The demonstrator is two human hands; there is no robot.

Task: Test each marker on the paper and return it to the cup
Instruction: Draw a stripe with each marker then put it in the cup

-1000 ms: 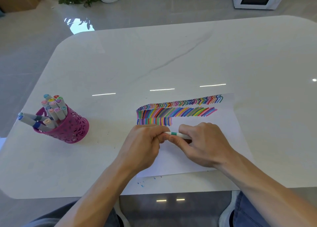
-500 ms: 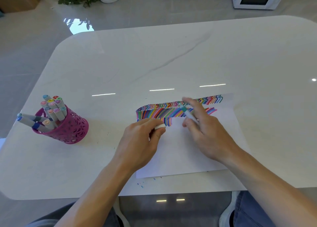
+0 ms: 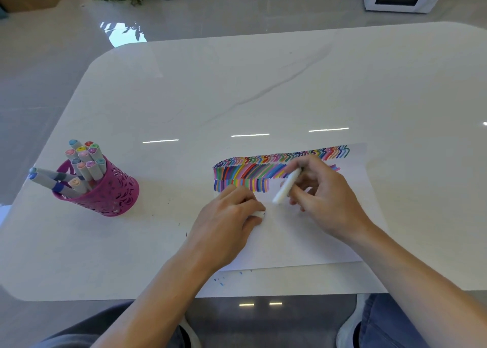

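Magenta cup (image 3: 116, 193) with capped markers (image 3: 88, 163) inside

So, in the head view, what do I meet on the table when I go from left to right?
The cup → left hand, gripping a cap → marker → right hand, holding that marker.

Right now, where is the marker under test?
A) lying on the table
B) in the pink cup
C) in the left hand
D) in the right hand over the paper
D: the right hand grips the white marker over the paper; the left hand pinches its cap.
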